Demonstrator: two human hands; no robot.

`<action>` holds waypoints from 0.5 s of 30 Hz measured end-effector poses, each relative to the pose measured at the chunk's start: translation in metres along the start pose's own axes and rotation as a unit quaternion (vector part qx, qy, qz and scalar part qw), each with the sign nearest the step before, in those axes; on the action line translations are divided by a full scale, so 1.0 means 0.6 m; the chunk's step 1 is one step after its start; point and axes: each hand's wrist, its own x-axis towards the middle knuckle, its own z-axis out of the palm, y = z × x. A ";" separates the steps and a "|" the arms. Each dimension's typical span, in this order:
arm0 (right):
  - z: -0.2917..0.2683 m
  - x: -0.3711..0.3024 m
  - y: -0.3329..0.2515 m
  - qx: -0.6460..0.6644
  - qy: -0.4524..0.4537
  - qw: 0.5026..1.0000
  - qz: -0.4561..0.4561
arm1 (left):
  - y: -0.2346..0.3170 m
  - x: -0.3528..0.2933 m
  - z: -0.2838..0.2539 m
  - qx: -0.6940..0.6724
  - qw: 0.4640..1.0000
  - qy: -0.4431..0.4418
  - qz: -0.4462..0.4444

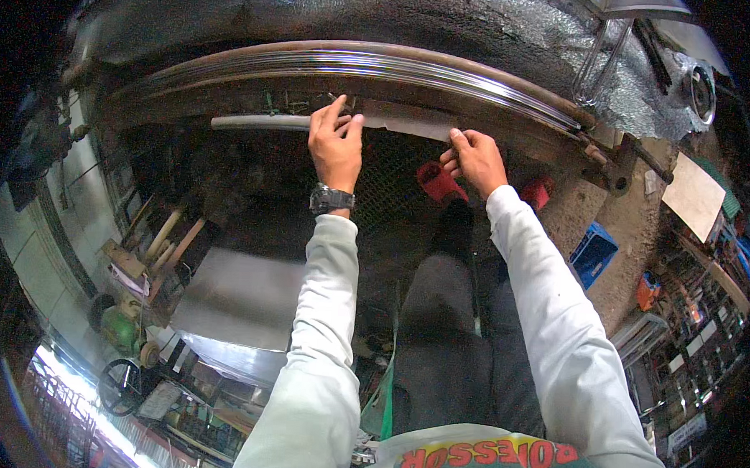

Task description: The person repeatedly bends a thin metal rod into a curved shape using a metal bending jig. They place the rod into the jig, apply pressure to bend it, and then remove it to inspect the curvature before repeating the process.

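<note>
A long, narrow grey metal strip (413,123) lies crosswise in front of me, along the near side of a roller machine (449,68). Its left length looks like a pale, rounded bar (258,123); my hand hides where the two parts meet. My left hand (335,153), with a black watch at the wrist, is over the middle, thumb and index finger stretched up and apart, the other fingers partly curled. At the strip's right end, my right hand (478,161) pinches the edge between thumb and bent fingers.
Shiny bent rollers span the far side, before a silvery foil-like surface (451,20). A metal box (238,303) stands at lower left. Red footwear (440,182) shows below my right hand. To the right are a blue crate (593,254), a pale board (695,198) and stacked metal pieces.
</note>
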 end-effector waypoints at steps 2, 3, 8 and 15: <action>0.006 0.001 -0.005 -0.042 0.021 0.999 -0.012 | -0.015 0.007 -0.013 -0.012 0.999 0.020 0.034; 0.010 0.001 -0.008 -0.070 0.031 0.997 -0.010 | -0.021 0.004 -0.018 0.022 0.998 0.022 0.053; 0.027 0.016 -0.015 -0.286 0.150 0.943 -0.082 | -0.032 0.003 -0.008 -0.016 0.995 0.006 -0.093; 0.015 0.040 -0.024 -0.246 0.123 0.957 -0.095 | -0.056 0.013 0.022 -0.204 0.964 0.007 -0.172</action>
